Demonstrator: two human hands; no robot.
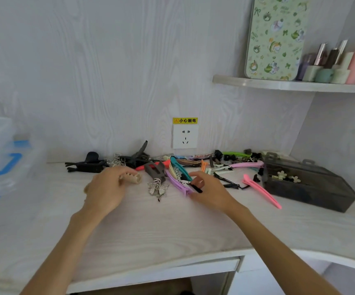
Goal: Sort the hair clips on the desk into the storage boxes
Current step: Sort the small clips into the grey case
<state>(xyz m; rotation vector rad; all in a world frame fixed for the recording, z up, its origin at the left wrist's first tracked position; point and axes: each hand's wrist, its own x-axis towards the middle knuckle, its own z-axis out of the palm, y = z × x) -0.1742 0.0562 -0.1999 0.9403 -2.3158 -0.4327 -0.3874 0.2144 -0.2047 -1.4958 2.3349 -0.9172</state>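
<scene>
At nine o'clock, at the left edge of the tabletop, stand clear storage boxes with blue latches, blurred. Toward eleven o'clock lies a black claw clip beside a tangle of silver wire clips. The left hand rests just in front of them, its fingers curled round a beige claw clip. At twelve o'clock a brown clip stands over a silver butterfly clip, and next to these lie a teal clip and a lilac clip. The right hand sits at the lilac clip's near end, its fingers pinching a thin black clip. Behind it, small clips of many colours are strewn along the wall under a white socket. At two o'clock a long pink clip lies just beside a dark translucent storage box, open, with flower clips inside. Above, a shelf carries a patterned tin and bottles.
</scene>
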